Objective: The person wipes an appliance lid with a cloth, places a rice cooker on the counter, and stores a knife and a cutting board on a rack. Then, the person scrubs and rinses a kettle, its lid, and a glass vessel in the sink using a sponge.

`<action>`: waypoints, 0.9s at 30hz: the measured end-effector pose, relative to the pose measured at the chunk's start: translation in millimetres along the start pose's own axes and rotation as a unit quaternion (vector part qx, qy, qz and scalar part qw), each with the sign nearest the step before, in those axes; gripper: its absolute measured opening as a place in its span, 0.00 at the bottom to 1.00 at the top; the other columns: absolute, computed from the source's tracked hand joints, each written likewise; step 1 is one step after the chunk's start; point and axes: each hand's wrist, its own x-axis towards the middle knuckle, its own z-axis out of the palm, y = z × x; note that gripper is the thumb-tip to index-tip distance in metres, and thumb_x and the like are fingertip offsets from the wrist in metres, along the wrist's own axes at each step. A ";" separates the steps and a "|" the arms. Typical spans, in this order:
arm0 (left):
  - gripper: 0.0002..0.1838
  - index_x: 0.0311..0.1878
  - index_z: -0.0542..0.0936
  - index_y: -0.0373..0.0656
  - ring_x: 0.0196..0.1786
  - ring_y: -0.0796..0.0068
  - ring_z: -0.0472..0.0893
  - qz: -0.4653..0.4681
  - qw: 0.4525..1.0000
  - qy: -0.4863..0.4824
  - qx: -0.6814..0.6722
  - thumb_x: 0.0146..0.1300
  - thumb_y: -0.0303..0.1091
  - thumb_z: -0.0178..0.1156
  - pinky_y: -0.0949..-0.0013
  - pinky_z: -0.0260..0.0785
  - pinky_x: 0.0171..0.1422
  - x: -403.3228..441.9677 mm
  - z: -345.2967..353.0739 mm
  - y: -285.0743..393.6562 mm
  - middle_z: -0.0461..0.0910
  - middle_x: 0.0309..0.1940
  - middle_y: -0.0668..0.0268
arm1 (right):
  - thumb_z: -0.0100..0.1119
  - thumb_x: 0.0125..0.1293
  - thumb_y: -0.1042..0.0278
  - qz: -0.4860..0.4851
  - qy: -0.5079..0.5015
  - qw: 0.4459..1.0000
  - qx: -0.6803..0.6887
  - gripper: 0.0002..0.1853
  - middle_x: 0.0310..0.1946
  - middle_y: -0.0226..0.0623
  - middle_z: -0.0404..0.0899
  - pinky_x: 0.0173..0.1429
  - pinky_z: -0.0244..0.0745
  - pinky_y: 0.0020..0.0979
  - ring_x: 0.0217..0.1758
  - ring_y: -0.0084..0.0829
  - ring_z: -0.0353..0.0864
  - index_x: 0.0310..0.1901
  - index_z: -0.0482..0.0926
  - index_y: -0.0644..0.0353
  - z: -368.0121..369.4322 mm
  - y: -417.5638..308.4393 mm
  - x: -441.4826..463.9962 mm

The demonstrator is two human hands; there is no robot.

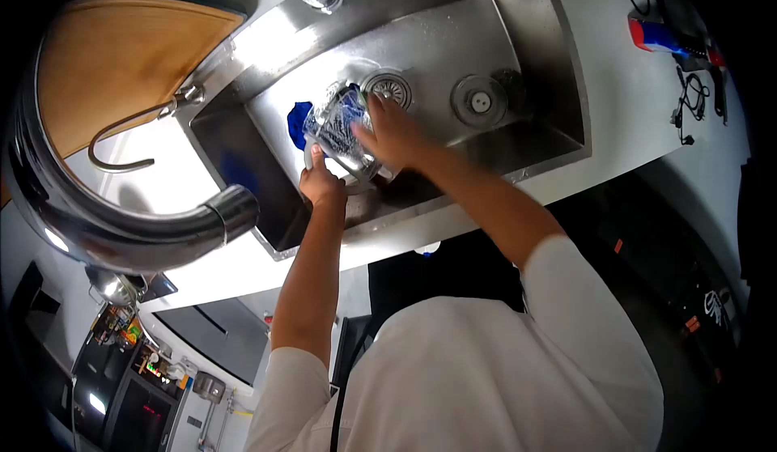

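Note:
Over the left part of the steel sink [437, 23], a clear jug [344, 132] lies tilted, its wall streaked with white suds. My left hand [321, 181] grips its near left side, thumb pointing up along it. My right hand [392, 132] wraps around the right side, slightly blurred, fingers reaching toward the far end. Dark blue material [299, 124] shows at the jug's left, and more blue shows through the clear wall. I cannot make out whether it is a cloth or part of the jug.
A round clear lid or dish [479, 102] rests on the sink floor, right of the drain strainer [388, 88]. A large curved steel spout [235, 213] looms at left, near a wooden board [133, 55] and a thin tap [121, 165]. Cables [692, 104] lie on the right counter.

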 end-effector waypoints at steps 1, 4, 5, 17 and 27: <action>0.27 0.44 0.77 0.38 0.21 0.71 0.68 -0.009 1.000 -0.002 0.000 0.68 0.56 0.70 0.62 0.59 0.23 -3.5 -1.7 4.4 0.71 0.24 0.68 | 0.48 0.79 0.46 0.064 -0.076 0.991 0.094 0.38 0.71 0.73 0.64 0.79 0.62 0.52 0.77 0.64 0.64 0.72 0.61 0.80 -6.5 -1.9 23.9; 0.26 0.38 0.75 0.41 0.21 0.74 0.68 0.010 1.000 -0.004 -0.022 0.67 0.57 0.71 0.64 0.58 0.20 6.1 -1.1 -2.7 0.68 0.23 0.70 | 0.48 0.79 0.44 -0.013 -0.005 0.999 0.050 0.41 0.74 0.74 0.59 0.80 0.60 0.53 0.78 0.66 0.60 0.73 0.59 0.80 -9.7 3.5 -3.9; 0.27 0.38 0.75 0.40 0.21 0.73 0.68 0.000 1.000 -0.001 -0.017 0.67 0.57 0.71 0.64 0.58 0.20 1.2 -1.6 1.2 0.68 0.23 0.70 | 0.48 0.79 0.43 -0.057 0.049 0.997 0.008 0.41 0.74 0.74 0.59 0.80 0.60 0.53 0.78 0.66 0.61 0.73 0.59 0.80 -0.8 4.7 -36.3; 0.29 0.41 0.80 0.36 0.21 0.73 0.71 0.038 0.998 -0.003 0.043 0.67 0.58 0.71 0.63 0.64 0.23 20.7 -4.5 -3.5 0.74 0.23 0.68 | 0.37 0.81 0.36 -0.006 0.050 0.999 0.005 0.46 0.78 0.66 0.58 0.85 0.51 0.43 0.82 0.55 0.59 0.78 0.53 0.78 18.7 15.2 -50.6; 0.30 0.43 0.81 0.33 0.25 0.69 0.74 0.036 0.998 -0.002 0.056 0.67 0.58 0.71 0.60 0.64 0.25 20.8 -5.0 -1.7 0.80 0.28 0.64 | 0.37 0.81 0.34 0.029 0.006 0.997 0.073 0.46 0.79 0.63 0.56 0.86 0.48 0.42 0.84 0.52 0.55 0.78 0.53 0.76 11.7 12.2 -36.6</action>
